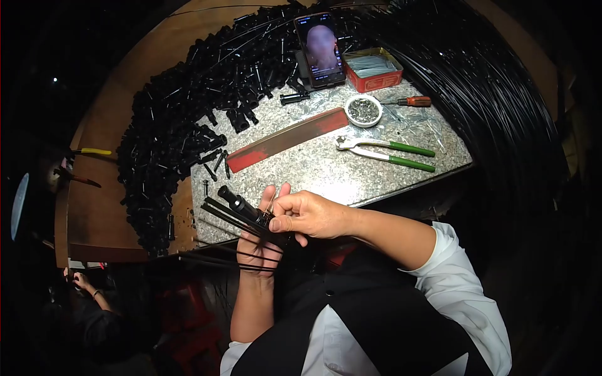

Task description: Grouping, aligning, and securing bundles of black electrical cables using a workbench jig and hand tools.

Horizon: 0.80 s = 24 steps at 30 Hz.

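No text can be read on the phone or tin.

the speckled slab bears pincers, a bowl, a bar, perhaps plastic scraps.

Heap left, wires right

On the table lies a slab. The heap covers the table's left side, reaching the slab's left and far edges; the wires lie along its right edge. Toward the far edge is the phone, the tin right of it. Before the tin: the bowl, with the screwdriver right, the bar left, the pincers in front.
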Available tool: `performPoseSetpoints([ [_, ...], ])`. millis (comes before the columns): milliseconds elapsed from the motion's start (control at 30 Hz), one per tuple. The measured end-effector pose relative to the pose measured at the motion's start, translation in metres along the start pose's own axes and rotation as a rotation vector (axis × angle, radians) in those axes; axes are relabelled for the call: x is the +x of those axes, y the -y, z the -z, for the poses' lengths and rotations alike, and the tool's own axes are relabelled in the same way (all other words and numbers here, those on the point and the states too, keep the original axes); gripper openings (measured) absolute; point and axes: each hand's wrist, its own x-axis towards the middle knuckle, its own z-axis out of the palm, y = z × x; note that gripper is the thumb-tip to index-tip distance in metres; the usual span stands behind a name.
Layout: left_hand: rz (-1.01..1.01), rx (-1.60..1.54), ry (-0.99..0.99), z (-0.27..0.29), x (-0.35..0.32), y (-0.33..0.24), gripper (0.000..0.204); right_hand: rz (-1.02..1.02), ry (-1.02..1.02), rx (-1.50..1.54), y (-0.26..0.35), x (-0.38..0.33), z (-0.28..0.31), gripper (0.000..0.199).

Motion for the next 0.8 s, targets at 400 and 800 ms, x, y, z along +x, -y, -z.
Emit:
performPoseSetpoints([
  [400,-0.333,0.195,-0.11,0.004,-0.01,-0.022,0.035,0.304,-0.308,-0.24,0.004,0.014,-0.037,0.029],
  [800,-0.696,0.932,-0.4,-0.033,-0.025,-0.031,0.028,0.487,-0.393,-0.487,0.003,0.031,-0.047,0.029],
])
